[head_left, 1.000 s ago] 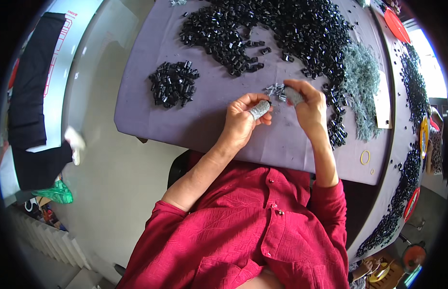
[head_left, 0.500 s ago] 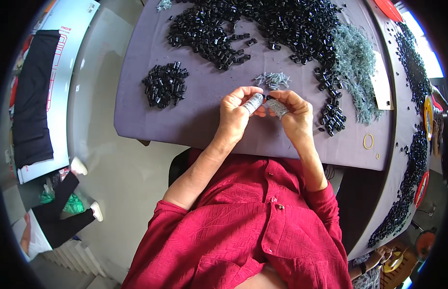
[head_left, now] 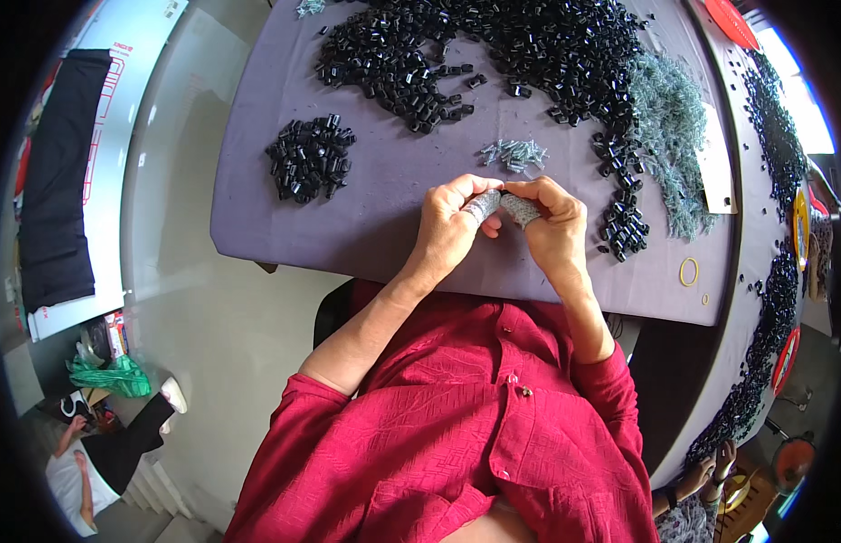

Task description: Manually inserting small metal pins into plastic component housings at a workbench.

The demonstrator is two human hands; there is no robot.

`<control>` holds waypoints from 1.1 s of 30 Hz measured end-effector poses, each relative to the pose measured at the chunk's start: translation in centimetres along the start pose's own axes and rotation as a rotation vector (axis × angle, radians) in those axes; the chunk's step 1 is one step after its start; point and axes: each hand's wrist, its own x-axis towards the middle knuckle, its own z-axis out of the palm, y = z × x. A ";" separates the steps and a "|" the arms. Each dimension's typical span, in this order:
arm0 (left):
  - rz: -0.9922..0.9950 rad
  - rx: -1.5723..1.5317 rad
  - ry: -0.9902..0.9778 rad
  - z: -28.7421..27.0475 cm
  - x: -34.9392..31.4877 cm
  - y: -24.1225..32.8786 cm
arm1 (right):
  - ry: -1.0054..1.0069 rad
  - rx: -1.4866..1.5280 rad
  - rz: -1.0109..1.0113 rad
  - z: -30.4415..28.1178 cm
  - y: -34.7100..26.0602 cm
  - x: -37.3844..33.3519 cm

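Observation:
Over the near part of the table, my left hand [head_left: 443, 231] and my right hand [head_left: 558, 231] meet at the fingertips. Both pinch a small black plastic piece [head_left: 503, 192], almost wholly hidden by the fingers. A grey knitted wrap covers each thumb. Just beyond the hands is a small heap of thin silvery metal pins [head_left: 513, 154]. Left of them lies a heap of black plastic pieces [head_left: 309, 159], and a far larger pile of the same pieces [head_left: 547, 54] spreads across the back. A strip of black pieces [head_left: 625, 226] lies right of my right hand.
A large pile of metal pins [head_left: 669, 136] lies at the right beside a pale card [head_left: 717, 163]. Yellow rubber bands [head_left: 689, 271] are near the table's right corner. A second table bears more black pieces [head_left: 764, 335], with a co-worker's hands [head_left: 714, 466] there. Another person [head_left: 104, 462] is at lower left.
My fingertips have come closer together and now cover more of the black piece. The person at lower left has shifted downward in view, and the co-worker's hands have moved up to the black pieces.

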 end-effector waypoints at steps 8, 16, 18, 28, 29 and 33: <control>0.052 0.248 -0.007 1.4 -1.4 1.3 | 0.024 -0.359 -0.324 -0.8 -1.8 -0.7; -0.098 0.336 -0.115 0.8 0.2 1.6 | -0.170 -0.550 -0.384 -1.3 -1.4 -1.1; -0.139 0.276 -0.100 0.7 0.3 1.5 | -0.191 -0.574 -0.391 -1.3 -1.2 -1.1; -0.155 0.194 -0.065 0.8 -0.1 1.4 | -0.061 -0.561 -0.428 -1.4 0.2 -1.4; -0.156 0.213 -0.078 0.7 0.0 1.6 | -0.073 -0.542 -0.428 -1.4 0.2 -1.2; -0.162 0.215 -0.136 0.3 0.5 1.2 | -0.115 -0.518 -0.405 -1.6 -0.1 -0.8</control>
